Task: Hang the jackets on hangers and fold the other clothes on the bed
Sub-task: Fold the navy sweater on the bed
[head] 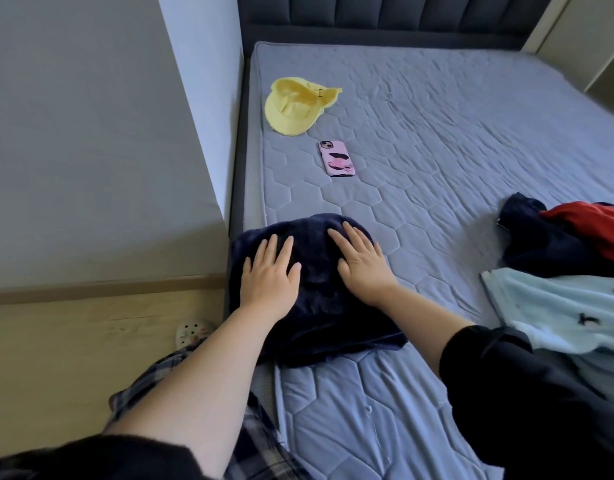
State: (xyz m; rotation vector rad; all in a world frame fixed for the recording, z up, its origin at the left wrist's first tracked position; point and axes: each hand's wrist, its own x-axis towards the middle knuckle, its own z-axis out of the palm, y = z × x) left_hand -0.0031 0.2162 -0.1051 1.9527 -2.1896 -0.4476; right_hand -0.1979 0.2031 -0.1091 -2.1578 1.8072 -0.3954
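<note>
Both hands lie flat on a folded navy fleece garment (316,289) at the near left edge of the bed: the left hand (269,275) with its fingers straight and spread a little, the right hand (362,263) the same, palm down beside it, neither one curled round the cloth. The bundle sits half over the mattress (437,133) edge, thick and soft, its lower hem spilling toward the person. Past it, up the quilted grey-blue surface, a phone in a pink case (337,158) lies face down, and further on, near the dark padded headboard (385,15), a yellow cap (295,105) rests upside down. Off to the right the rest of the clothes wait in a heap: a dark navy piece (541,244) with a red garment (596,226) lying over it, and just below them a pale blue fleece item (558,310) dotted with small dark figures. A black sleeve (485,358) is pushed up on the right forearm. By the bed's left side, on the wooden floor (73,358), a pale clog (193,332) shows beside plaid trousers (257,431).
</note>
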